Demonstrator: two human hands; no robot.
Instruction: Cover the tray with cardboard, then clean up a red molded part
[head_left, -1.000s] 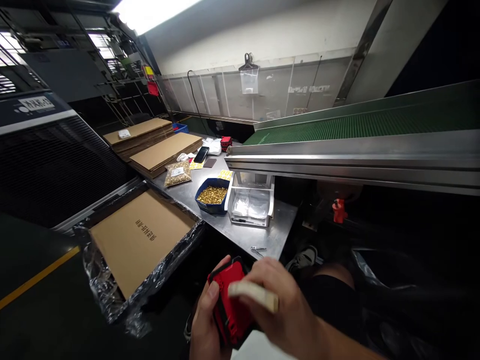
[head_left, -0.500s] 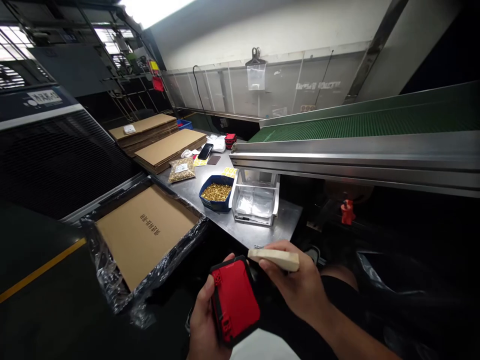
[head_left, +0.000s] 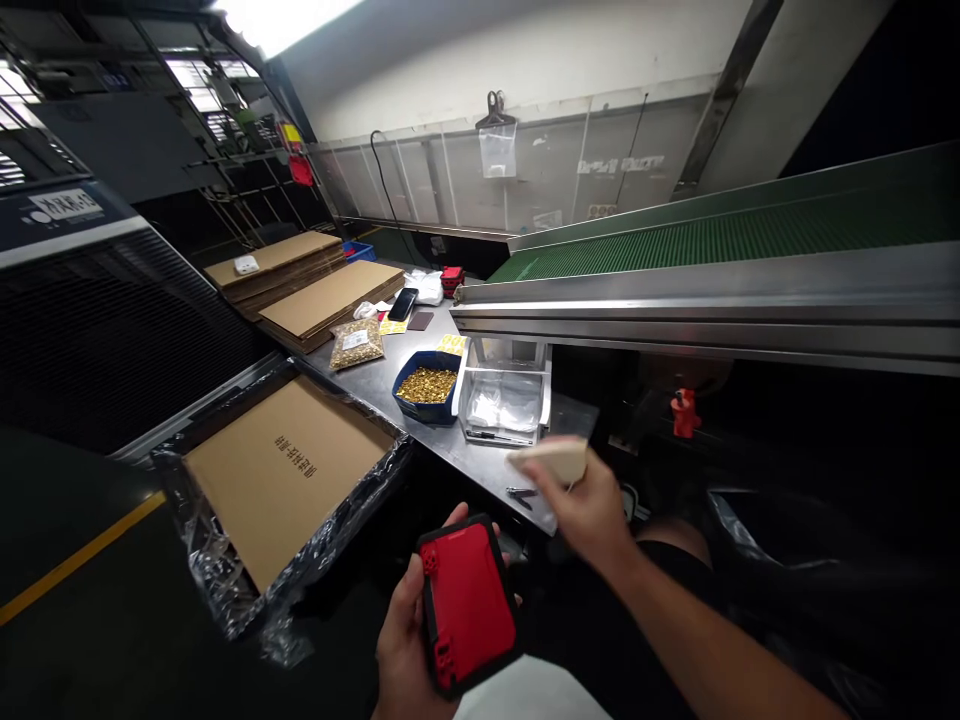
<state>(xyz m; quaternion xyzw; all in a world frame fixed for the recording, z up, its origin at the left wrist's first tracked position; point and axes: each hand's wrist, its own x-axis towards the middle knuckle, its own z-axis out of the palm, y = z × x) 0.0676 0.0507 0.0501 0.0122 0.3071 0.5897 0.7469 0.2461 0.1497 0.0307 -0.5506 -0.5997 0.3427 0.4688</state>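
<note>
My left hand [head_left: 405, 630] is closed around a red and black plastic case [head_left: 472, 605], its flat red face turned up toward me. My right hand [head_left: 592, 505] grips a pale, cream-coloured flat block [head_left: 553, 460], blurred by motion, over the near corner of the metal table [head_left: 442, 455]. What the block is made of I cannot tell. Below it, a small metal tool like nail clippers [head_left: 520, 493] lies at the table edge. Beyond stand a blue bin of small gold-coloured metal parts [head_left: 426, 386] and a clear-fronted box with plastic bags [head_left: 502, 400].
A green conveyor belt [head_left: 675, 235] slopes up to the right above the table. At left sits an open carton lined with black plastic [head_left: 292, 480]. Cardboard stacks [head_left: 330, 295], a bag of gold parts [head_left: 357, 343], a phone [head_left: 403, 304] and red cases [head_left: 452, 280] lie farther back.
My right hand has lifted the cream block up and away from the red case, over the table corner, uncovering the small metal tool. The left hand still holds the case.
</note>
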